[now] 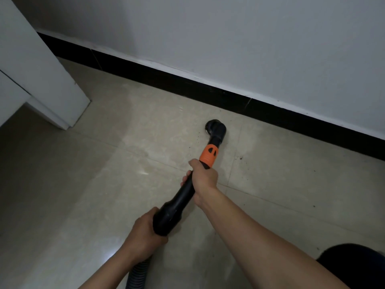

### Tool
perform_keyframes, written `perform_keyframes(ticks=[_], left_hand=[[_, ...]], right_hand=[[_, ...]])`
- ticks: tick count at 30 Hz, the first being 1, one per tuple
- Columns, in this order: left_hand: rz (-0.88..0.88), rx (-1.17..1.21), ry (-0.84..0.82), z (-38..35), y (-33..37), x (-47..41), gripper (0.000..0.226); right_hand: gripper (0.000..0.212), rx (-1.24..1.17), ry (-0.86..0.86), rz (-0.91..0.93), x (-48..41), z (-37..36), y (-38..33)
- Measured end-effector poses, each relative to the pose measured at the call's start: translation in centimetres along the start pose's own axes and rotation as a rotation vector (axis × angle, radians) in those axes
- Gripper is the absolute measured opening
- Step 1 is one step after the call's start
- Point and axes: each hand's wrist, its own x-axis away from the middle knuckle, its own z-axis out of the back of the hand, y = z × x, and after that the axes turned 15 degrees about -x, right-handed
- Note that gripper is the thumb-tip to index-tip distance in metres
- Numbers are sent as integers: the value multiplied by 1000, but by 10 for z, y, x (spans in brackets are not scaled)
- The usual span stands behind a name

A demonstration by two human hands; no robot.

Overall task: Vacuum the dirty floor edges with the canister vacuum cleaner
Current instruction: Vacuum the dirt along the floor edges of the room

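two tight grips, left and right, around wand

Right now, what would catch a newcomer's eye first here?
The orange collar on the black vacuum wand stands out mid-frame; the right hand grips just below it, the left hand its wide rear cuff. Its round brush head sits on the tiled floor among dark crumbs, just short of the black baseboard.

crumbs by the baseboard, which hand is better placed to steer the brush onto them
Likely right: the right hand grips the wand nearest the brush head; the left hand holds the rear cuff.
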Motion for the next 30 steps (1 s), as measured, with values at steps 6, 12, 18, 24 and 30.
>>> perform_keyframes(ticks=[6, 12, 18, 24, 30], left_hand=[[-36, -57, 81, 14, 5, -15, 38], [-147, -138, 111, 13, 42, -39, 38], [-100, -107, 201, 20, 55, -42, 36], [-77, -150, 155, 34, 28, -25, 37], [-300, -180, 82, 3, 75, -31, 38]], right_hand=[[16, -41, -25, 18, -10, -26, -4], [13, -258, 129, 112, -26, 14, -44], [12, -60, -14, 74, -34, -28, -65], [14, -126, -53, -6, -7, -27, -38], [16, -423, 202, 165, -11, 69, -69]])
